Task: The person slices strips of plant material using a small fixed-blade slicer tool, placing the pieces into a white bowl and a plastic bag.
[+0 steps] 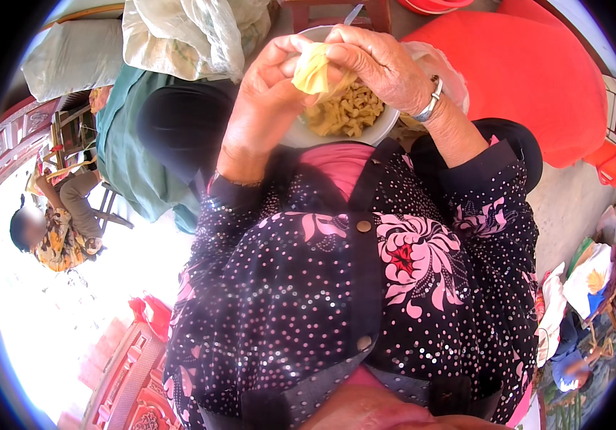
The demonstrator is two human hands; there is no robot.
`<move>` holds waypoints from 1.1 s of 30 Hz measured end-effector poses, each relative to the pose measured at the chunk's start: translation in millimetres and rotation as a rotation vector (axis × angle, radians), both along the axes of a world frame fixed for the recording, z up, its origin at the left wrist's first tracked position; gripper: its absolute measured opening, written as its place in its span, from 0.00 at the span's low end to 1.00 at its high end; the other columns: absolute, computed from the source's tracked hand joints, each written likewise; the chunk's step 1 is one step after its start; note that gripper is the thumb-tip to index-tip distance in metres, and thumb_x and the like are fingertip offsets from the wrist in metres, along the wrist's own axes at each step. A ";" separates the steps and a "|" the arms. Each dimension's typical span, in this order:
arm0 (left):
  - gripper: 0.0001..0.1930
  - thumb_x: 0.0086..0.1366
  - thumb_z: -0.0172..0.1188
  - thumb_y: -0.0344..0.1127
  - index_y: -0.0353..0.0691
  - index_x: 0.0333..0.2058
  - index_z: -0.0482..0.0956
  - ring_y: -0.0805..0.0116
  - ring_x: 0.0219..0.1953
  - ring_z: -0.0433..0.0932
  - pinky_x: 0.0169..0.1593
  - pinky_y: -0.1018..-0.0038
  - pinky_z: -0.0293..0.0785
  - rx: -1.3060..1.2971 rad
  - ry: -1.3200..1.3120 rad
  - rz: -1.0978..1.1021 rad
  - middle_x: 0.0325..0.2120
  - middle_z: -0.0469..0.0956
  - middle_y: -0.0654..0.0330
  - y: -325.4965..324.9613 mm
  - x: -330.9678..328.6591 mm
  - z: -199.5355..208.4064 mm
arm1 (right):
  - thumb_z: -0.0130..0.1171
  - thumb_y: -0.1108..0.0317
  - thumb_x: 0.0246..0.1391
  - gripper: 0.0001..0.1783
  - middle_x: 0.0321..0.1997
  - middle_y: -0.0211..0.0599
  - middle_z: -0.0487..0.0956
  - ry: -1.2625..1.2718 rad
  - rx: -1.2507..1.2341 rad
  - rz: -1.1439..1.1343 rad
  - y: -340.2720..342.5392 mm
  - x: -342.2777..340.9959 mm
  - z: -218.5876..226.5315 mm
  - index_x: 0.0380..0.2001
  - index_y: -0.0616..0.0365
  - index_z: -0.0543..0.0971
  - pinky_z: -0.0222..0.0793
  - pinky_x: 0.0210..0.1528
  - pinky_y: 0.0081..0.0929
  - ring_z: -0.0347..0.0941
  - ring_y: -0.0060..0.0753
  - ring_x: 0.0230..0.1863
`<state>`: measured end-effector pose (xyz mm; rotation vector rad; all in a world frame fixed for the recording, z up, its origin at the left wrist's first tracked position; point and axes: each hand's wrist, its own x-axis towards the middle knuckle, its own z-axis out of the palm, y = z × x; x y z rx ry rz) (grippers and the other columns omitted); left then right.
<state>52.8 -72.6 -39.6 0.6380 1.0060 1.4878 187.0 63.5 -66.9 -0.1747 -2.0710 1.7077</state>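
Above a white bowl (390,120), my two hands hold a soft, thin yellow folded sheet (313,70), gathered in pleats; I cannot tell whether it is dough or cloth. My left hand (261,89) pinches it from the left, fingers curled. From the right, my right hand (383,66) grips its upper edge between thumb and fingers; a silver band circles that wrist. Inside the bowl lie many small yellowish-brown pieces (347,111), partly hidden by my hands. A pale handle (353,14) sticks up at the bowl's far side.
A large red cloth-like cover (516,79) spreads at the right. White sacking (186,36) and a green cloth (140,136) lie at the left. Beyond the bowl stands a reddish wooden stool (376,14). Another person (64,233) sits far left; one more (571,362) is at lower right.
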 end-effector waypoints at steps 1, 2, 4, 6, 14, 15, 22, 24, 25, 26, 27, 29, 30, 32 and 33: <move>0.19 0.61 0.58 0.32 0.37 0.50 0.66 0.77 0.32 0.72 0.40 0.83 0.67 -0.019 0.141 0.028 0.35 0.77 0.59 0.3 2.4 1.7 | 0.48 0.59 0.62 0.15 0.24 0.35 0.71 0.010 0.045 -0.013 0.5 0.1 -4.6 0.31 0.61 0.73 0.65 0.32 0.24 0.68 0.29 0.26; 0.19 0.61 0.59 0.33 0.37 0.49 0.66 0.78 0.32 0.72 0.41 0.82 0.67 -0.038 0.282 0.056 0.36 0.77 0.60 0.7 5.0 2.3 | 0.48 0.59 0.62 0.15 0.24 0.35 0.71 0.019 0.090 -0.026 0.3 0.6 -6.9 0.31 0.61 0.73 0.64 0.31 0.24 0.68 0.29 0.26; 0.21 0.62 0.59 0.37 0.35 0.51 0.68 0.78 0.37 0.71 0.44 0.81 0.67 0.028 0.537 0.099 0.40 0.75 0.60 2.4 8.1 -5.1 | 0.49 0.59 0.61 0.16 0.24 0.35 0.71 0.008 0.040 -0.053 -3.7 1.2 -5.7 0.30 0.62 0.73 0.64 0.31 0.25 0.67 0.30 0.26; 0.22 0.63 0.58 0.40 0.35 0.53 0.69 0.78 0.40 0.71 0.44 0.80 0.68 0.098 0.773 0.116 0.42 0.75 0.61 6.1 8.7 -11.5 | 0.50 0.58 0.61 0.16 0.25 0.36 0.72 0.010 0.011 -0.069 -6.4 0.7 -6.8 0.31 0.62 0.73 0.65 0.32 0.25 0.68 0.30 0.27; 0.29 0.68 0.43 0.54 0.35 0.56 0.66 0.74 0.42 0.73 0.45 0.76 0.70 -0.071 0.514 0.034 0.47 0.73 0.59 10.1 9.0 -14.3 | 0.52 0.53 0.58 0.19 0.30 0.41 0.80 -0.049 0.062 -0.307 -14.2 -0.1 -14.0 0.41 0.58 0.67 0.71 0.33 0.25 0.78 0.36 0.30; 0.29 0.68 0.43 0.54 0.34 0.56 0.65 0.72 0.43 0.73 0.46 0.74 0.71 -0.078 0.402 0.017 0.47 0.73 0.57 9.2 9.6 -13.9 | 0.52 0.52 0.59 0.20 0.29 0.40 0.79 -0.044 0.091 -0.335 -14.1 -0.3 -14.7 0.42 0.57 0.67 0.72 0.33 0.26 0.78 0.36 0.28; 0.29 0.69 0.38 0.53 0.29 0.50 0.68 0.58 0.41 0.74 0.47 0.60 0.75 -0.039 -0.331 -0.149 0.43 0.72 0.50 13.2 11.0 -13.7 | 0.47 0.46 0.60 0.23 0.26 0.35 0.77 -0.072 -0.095 -0.264 -11.4 8.3 -9.8 0.39 0.58 0.71 0.69 0.34 0.23 0.75 0.27 0.30; 0.27 0.70 0.37 0.52 0.32 0.51 0.67 0.63 0.40 0.72 0.47 0.60 0.76 0.021 -0.423 -0.184 0.46 0.69 0.52 13.2 8.9 -20.2 | 0.47 0.46 0.60 0.24 0.25 0.32 0.75 -0.027 -0.098 -0.288 -7.9 10.1 -13.9 0.34 0.59 0.73 0.67 0.34 0.21 0.71 0.23 0.29; 0.26 0.71 0.36 0.50 0.30 0.49 0.67 0.65 0.37 0.69 0.47 0.58 0.76 0.045 -0.418 -0.165 0.45 0.66 0.52 16.1 5.8 -17.7 | 0.47 0.46 0.60 0.24 0.24 0.31 0.74 -0.036 -0.090 -0.283 3.1 13.9 -16.6 0.32 0.60 0.74 0.66 0.34 0.20 0.69 0.22 0.29; 0.25 0.71 0.38 0.48 0.27 0.48 0.67 0.67 0.35 0.68 0.48 0.58 0.74 0.023 -0.438 -0.118 0.44 0.66 0.52 19.0 0.0 -15.7 | 0.47 0.46 0.60 0.25 0.23 0.30 0.73 -0.045 -0.082 -0.277 12.0 17.5 -17.9 0.29 0.61 0.75 0.65 0.33 0.20 0.67 0.20 0.29; 0.24 0.71 0.39 0.47 0.26 0.47 0.67 0.68 0.34 0.67 0.49 0.59 0.74 0.075 -0.500 -0.107 0.43 0.66 0.52 16.7 -8.1 -15.9 | 0.48 0.46 0.60 0.26 0.21 0.27 0.69 0.037 -0.045 -0.312 13.7 18.5 -19.2 0.25 0.62 0.75 0.62 0.30 0.19 0.63 0.19 0.25; 0.22 0.71 0.40 0.43 0.25 0.47 0.68 0.70 0.32 0.65 0.50 0.61 0.72 0.177 -0.596 -0.099 0.43 0.65 0.53 12.4 -27.3 -18.9 | 0.49 0.47 0.60 0.26 0.20 0.27 0.68 -0.078 -0.183 -0.324 26.5 33.6 -17.6 0.25 0.62 0.75 0.62 0.29 0.18 0.63 0.18 0.24; 0.21 0.71 0.39 0.42 0.25 0.46 0.68 0.71 0.32 0.65 0.50 0.62 0.72 0.171 -0.568 -0.095 0.43 0.64 0.53 11.4 -31.6 -15.3 | 0.49 0.47 0.60 0.26 0.19 0.27 0.68 -0.138 -0.251 -0.325 31.8 38.6 -17.4 0.25 0.62 0.75 0.62 0.29 0.18 0.63 0.17 0.24; 0.22 0.71 0.38 0.43 0.25 0.47 0.68 0.71 0.32 0.65 0.50 0.62 0.72 0.177 -0.579 -0.100 0.42 0.65 0.53 9.8 -29.3 -16.0 | 0.51 0.46 0.58 0.24 0.19 0.25 0.70 -0.178 -0.021 -0.323 30.6 37.4 -27.3 0.27 0.59 0.76 0.61 0.27 0.17 0.64 0.15 0.23; 0.24 0.71 0.37 0.44 0.25 0.48 0.67 0.72 0.31 0.65 0.49 0.62 0.72 0.150 -0.532 -0.062 0.42 0.65 0.53 9.6 -30.9 -17.1 | 0.52 0.46 0.58 0.24 0.19 0.24 0.71 -0.241 0.049 -0.288 28.2 37.7 -27.4 0.28 0.59 0.76 0.61 0.27 0.17 0.65 0.15 0.23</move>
